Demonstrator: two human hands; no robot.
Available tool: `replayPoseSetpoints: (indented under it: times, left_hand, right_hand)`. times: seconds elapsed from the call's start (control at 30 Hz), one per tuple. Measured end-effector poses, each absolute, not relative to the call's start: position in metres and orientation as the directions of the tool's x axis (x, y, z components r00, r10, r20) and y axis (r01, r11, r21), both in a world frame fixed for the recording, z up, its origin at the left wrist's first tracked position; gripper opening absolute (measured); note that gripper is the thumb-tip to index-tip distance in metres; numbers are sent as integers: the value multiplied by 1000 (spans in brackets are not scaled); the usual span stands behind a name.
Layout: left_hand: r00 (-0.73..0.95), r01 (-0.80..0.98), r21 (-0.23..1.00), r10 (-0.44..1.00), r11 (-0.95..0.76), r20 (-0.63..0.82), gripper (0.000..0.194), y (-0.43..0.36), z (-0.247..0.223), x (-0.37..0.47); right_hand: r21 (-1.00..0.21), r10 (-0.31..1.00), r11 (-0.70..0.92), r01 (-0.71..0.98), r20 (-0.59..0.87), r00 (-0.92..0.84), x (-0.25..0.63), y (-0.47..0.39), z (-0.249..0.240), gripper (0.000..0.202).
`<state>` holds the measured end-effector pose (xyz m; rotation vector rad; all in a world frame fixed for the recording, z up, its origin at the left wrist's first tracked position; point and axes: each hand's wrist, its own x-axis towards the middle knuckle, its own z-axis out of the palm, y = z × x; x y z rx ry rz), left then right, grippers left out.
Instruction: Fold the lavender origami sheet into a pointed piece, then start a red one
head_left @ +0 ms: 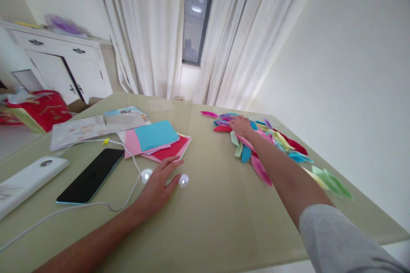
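Note:
My left hand (160, 185) lies open on the table with its fingers apart, just in front of a stack of coloured paper. A blue sheet (157, 134) tops that stack, with pink and red sheets (174, 149) under it. At the far right of the table, my right hand (241, 126) reaches over a heap of folded, pointed paper pieces (246, 152) in pink, blue, green, yellow, red and purple. Its fingers look spread on top of the heap; anything beneath them is hidden. Some green pieces (331, 181) lie apart, nearer the wall.
On the left are a dark-screened phone (92, 175), a white oblong device (28, 181) and a white cable (134, 166) looping across the table (205, 226). Printed sheets (78, 131) lie behind. A red bag (48, 108) stands beyond the left edge; a wall (352, 72) borders the right.

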<state>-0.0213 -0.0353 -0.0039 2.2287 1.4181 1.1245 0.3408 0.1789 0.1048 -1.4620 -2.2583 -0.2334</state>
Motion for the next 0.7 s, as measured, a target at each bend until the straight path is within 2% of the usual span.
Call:
replayPoseSetpoints:
  times: [0.1,0.17,0.37,0.5,0.7]
  left_hand:
    - [227,704,530,857,-472,463,35,-29,-2,-30]
    - [223,745,495,865,-448,449,37,-25,-4,-35]
    - [181,846,405,901,-347,394,41,-21,-10,-42]
    - [173,853,396,901,-339,399,39,-19,-11,-44]
    - [91,840,441,884,-315,458,34,-16,-1,-51]
  right_hand:
    - [-145,778,496,856,513,-363,316,148,102,22]
    - [-181,747,569,802,522,-411,294,110,89,36]
    - [-292,686,721,628,428,-589,242,9,27,22]
    - [-333,636,771,543,374,-675,239,3,14,16]
    - [-393,628,772,499,347,-697,243,8,17,20]
